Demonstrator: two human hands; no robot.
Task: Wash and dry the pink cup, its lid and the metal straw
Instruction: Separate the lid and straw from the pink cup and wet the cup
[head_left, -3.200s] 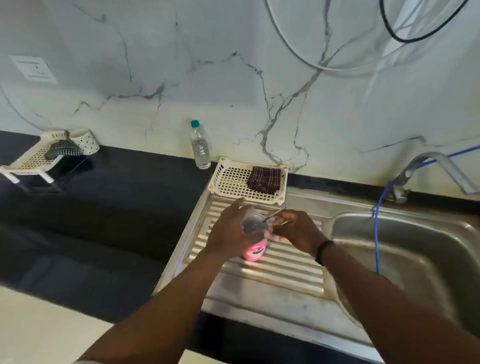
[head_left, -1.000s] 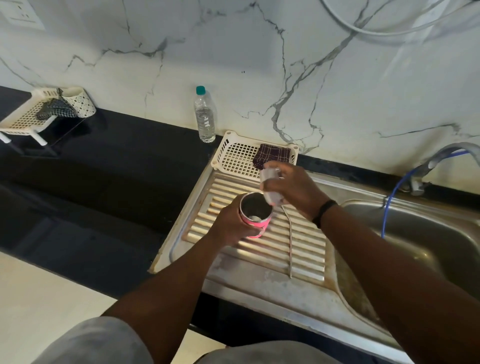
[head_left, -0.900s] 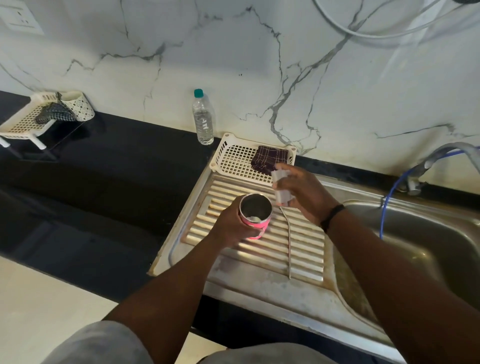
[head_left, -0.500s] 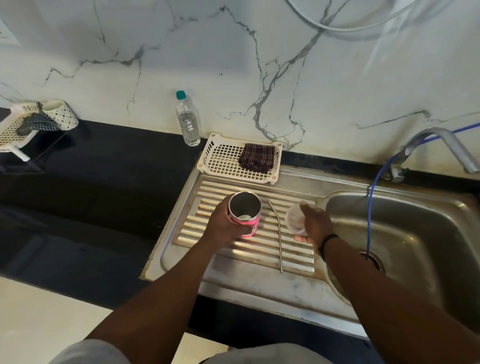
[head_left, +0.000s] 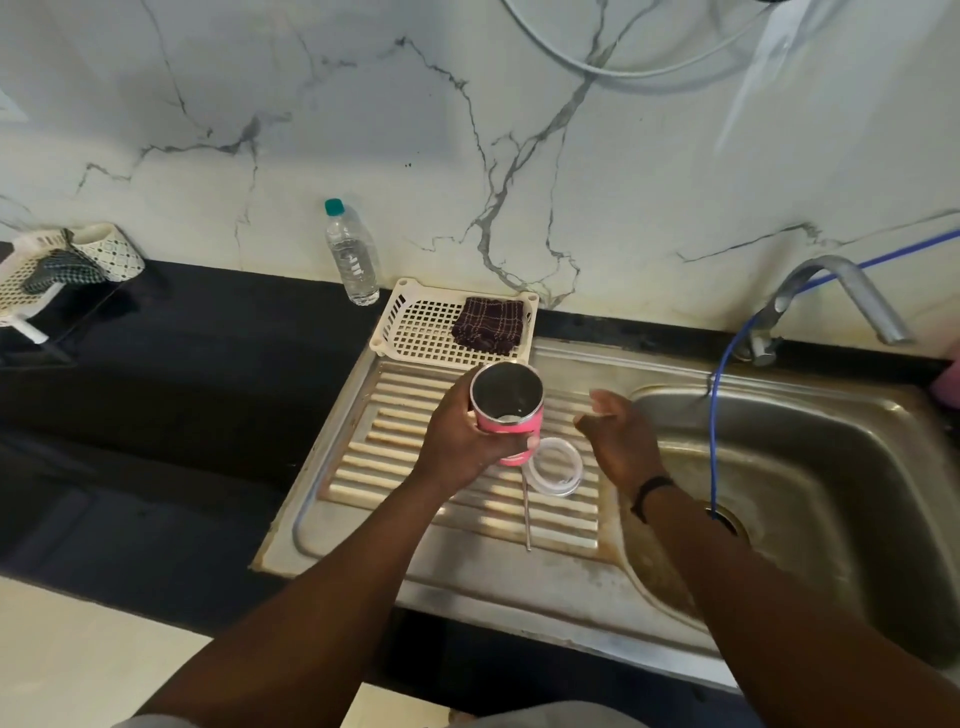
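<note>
metal straw (head_left: 527, 514) upper end hidden behind pink cup (head_left: 511, 422), faucet (head_left: 852, 293) blurred (slightly)

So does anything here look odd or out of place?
Mostly the blue hose: it hangs from the tap right down into the sink's drain. Also, the draining board looks stained between its ridges.

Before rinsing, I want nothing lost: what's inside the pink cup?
The pink cup shows bare metal walls and a small pale patch at the bottom, whether liquid or glare I can't tell. The near wall hides part of the floor.
</note>
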